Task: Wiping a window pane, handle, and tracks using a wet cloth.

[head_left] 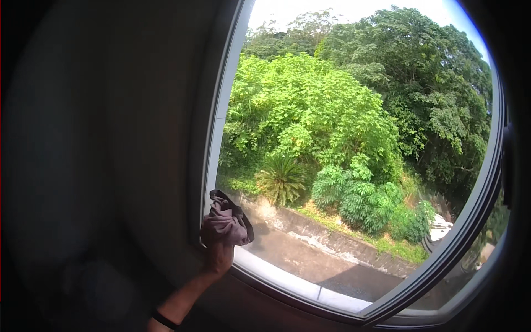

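My left hand [218,258] reaches up from the lower edge and grips a crumpled grey-purple cloth [225,222]. The cloth is pressed against the lower left corner of the window glass [332,166], right beside the pale window frame [220,116]. A black band [164,320] sits on that wrist. My right hand is out of the picture.
A dark wall [110,166] fills the left side. The frame's lower rail [310,288] curves along the bottom, and a dark frame edge [487,188] runs on the right. Outside are green trees, bushes and a concrete ledge [332,238].
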A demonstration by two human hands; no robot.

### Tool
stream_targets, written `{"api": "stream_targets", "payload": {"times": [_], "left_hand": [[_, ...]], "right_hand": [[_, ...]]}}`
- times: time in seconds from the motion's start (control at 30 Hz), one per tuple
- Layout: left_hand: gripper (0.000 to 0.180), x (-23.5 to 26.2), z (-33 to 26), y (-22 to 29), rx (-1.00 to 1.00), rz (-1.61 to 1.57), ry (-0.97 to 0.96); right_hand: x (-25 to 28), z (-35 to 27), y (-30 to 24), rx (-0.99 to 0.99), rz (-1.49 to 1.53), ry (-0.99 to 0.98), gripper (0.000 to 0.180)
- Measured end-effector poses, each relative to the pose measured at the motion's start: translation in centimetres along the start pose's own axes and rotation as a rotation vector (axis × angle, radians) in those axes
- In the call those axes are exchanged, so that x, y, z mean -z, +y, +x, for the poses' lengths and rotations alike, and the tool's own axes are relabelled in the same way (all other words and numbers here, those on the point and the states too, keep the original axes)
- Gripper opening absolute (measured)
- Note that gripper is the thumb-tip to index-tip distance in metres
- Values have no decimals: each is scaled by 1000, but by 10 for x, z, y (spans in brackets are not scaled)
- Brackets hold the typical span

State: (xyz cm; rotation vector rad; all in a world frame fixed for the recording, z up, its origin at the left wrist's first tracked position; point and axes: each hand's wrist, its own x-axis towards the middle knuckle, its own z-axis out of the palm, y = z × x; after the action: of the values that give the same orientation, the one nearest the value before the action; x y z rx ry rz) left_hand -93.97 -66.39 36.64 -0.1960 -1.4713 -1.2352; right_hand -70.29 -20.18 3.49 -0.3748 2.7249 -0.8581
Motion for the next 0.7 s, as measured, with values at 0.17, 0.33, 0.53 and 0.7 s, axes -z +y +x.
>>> {"api": "stream_targets", "payload": {"times": [0.17,0.33,0.53,0.7], "left_hand": [[25,-61,191,138,85,-1122,-523],[17,-66,442,223,-1310,257,22],[24,-106,490,276,-1033,-709,-688],[19,-108,337,178,-1595,439,25]], "right_hand": [[-15,7,30,-428,146,-352,60],[5,47,8,-389,152,-276,59],[9,51,3,-412,184,-207,59],[3,41,-3,-457,197,-205,58]]}}
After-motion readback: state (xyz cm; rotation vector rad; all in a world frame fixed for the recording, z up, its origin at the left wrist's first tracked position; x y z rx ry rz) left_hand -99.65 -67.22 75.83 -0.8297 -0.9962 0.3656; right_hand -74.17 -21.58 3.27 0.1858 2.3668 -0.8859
